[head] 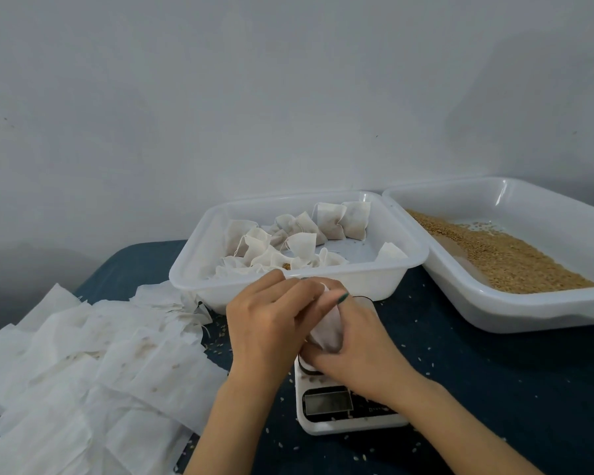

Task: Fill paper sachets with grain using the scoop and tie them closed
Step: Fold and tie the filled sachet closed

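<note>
Curling round the sachet (326,332), left hand (268,320) and right hand (360,341) grip it, likely for tying, just below the tray (374,282) at twelve o'clock.

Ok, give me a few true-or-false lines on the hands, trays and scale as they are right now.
1. The left hand and right hand both hold one sachet above the scale. True.
2. The grain tray sits on the left. False: the grain tray is on the right; empty sachets lie on the left.
3. Filled sachets lie in the middle tray. True.
4. The scale stands inside a tray. False: it stands on the table, in front of the trays.
</note>
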